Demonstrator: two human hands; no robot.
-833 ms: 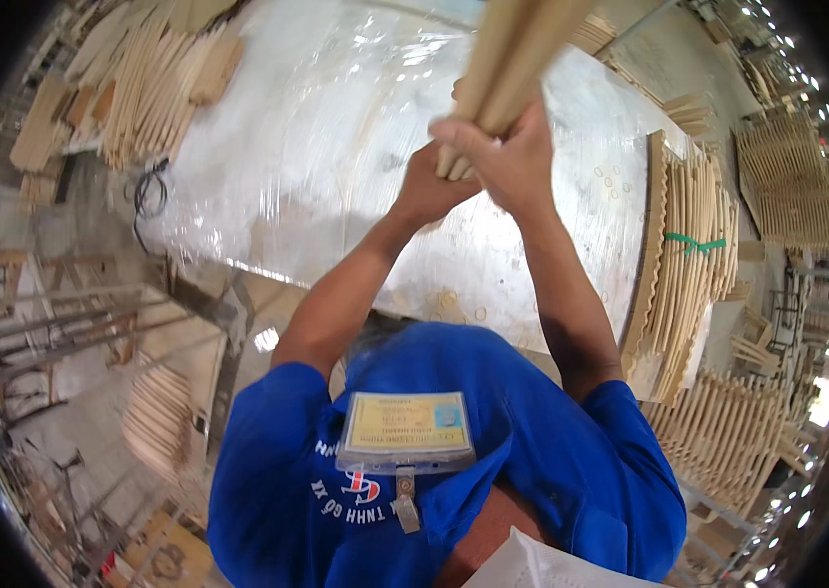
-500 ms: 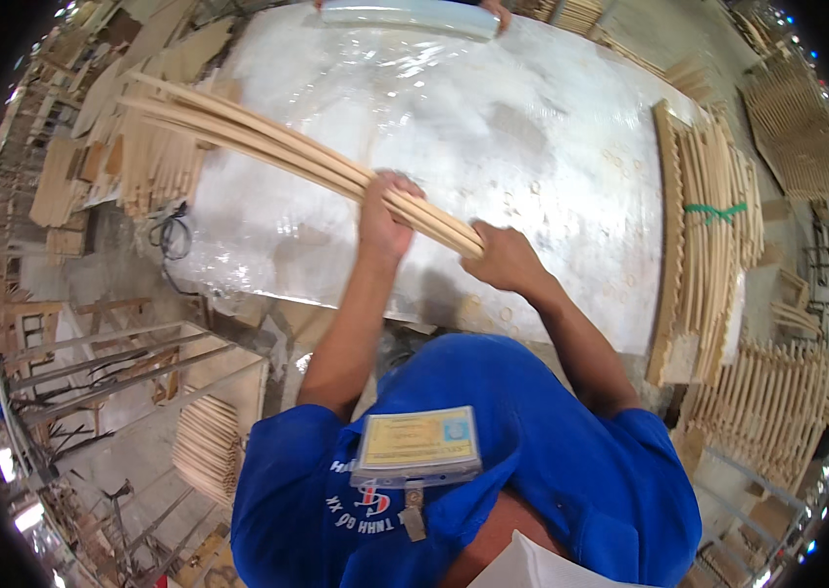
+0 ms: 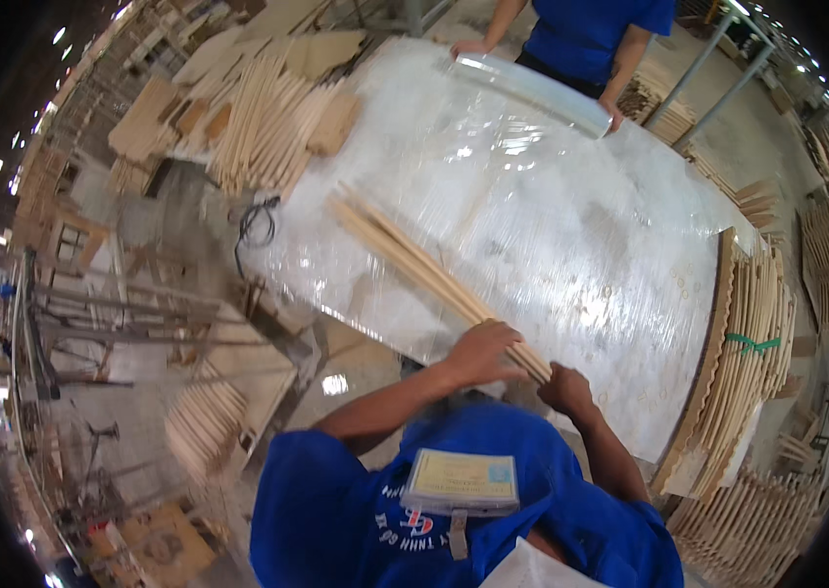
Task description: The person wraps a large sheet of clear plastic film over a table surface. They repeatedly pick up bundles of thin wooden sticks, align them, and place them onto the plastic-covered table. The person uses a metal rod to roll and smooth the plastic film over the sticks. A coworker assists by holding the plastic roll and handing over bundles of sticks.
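A slim bunch of pale wooden sticks slants over the table, its far end toward the upper left and blurred. My left hand is closed round the bunch near its close end. My right hand grips that close end, by the table's near edge. Under the sticks, the table top is covered with shiny clear film. Across the table a co-worker has both hands on a roll of clear plastic film lying at the far edge.
Along the table's right side lies a stack of sticks with a green tie. More wooden sticks are piled beyond the left end, near a black cable. Metal racks stand at left.
The sticks and both my hands have come closer to my body, and the bunch slants more steeply. My view has shifted, showing more of the co-worker and the film roll.
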